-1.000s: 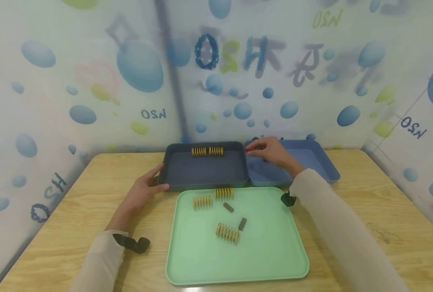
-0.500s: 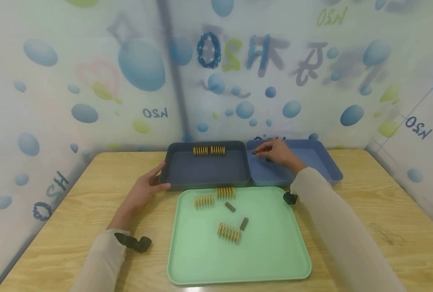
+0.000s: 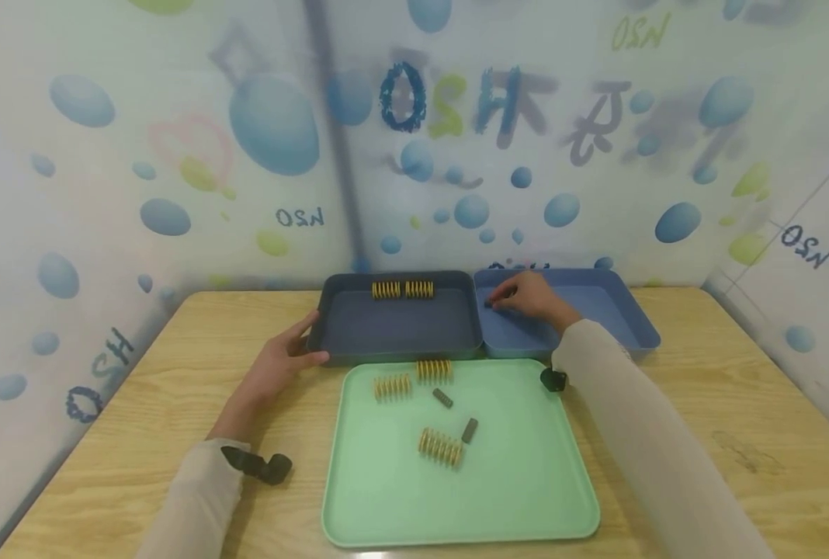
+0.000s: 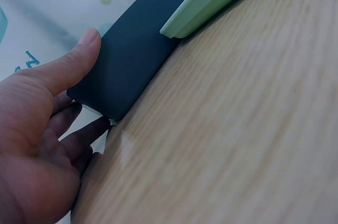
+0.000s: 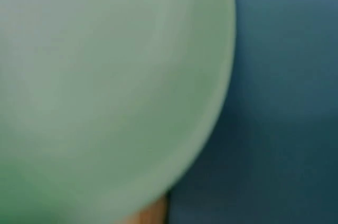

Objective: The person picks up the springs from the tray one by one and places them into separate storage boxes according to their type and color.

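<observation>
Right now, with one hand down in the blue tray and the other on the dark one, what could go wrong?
The right hand seems to pinch a small dark piece low over the light blue tray; a loose grip might let it bounce out. The right sleeve hangs over the green tray and could sweep the gold springs. The left hand only rests on the dark tray, which could slide.
</observation>
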{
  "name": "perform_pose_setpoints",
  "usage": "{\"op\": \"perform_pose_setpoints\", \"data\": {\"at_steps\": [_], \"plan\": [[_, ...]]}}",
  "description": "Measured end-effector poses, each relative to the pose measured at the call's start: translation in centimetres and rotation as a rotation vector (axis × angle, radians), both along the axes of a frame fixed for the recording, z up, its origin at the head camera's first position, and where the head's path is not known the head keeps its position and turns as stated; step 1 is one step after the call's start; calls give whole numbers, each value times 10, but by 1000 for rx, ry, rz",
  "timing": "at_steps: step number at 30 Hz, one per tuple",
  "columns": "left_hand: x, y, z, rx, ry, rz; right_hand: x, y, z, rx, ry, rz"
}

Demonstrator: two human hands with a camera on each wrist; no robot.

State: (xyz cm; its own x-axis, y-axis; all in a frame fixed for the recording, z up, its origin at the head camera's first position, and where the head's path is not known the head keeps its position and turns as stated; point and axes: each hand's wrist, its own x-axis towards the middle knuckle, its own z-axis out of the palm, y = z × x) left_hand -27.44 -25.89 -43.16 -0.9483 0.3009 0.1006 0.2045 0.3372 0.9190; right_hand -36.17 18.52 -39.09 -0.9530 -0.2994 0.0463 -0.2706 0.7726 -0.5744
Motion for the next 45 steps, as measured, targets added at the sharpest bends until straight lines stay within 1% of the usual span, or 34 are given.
{"op": "perform_pose_setpoints", "data": {"at_steps": [7,13,20,24,28,33,36,42,45], "plan": [[-1,2,-1,2,2,1,2,-1,4,65,31,21],[0,3,0,1,2,3,2,-1,5,94,44,40],[0,4,0,-8,12,-1,3,0,7,93,7,32],[0,4,-1,-8,9,0,3,2,10,113,11,51],[-1,4,-2,-6,10,1,7,4,16,116,9,71],[-1,3,-2,-13,12,10,15,5,25,104,-18,84],[-1,1,-2,-20,15,16,21,4,29,82,-25,109],[-1,0,-1,-27,19,13,33,0,36,-8,-46,135],[-1,0,-1,-19,19,9,47,-4,45,-68,-69,149]]}}
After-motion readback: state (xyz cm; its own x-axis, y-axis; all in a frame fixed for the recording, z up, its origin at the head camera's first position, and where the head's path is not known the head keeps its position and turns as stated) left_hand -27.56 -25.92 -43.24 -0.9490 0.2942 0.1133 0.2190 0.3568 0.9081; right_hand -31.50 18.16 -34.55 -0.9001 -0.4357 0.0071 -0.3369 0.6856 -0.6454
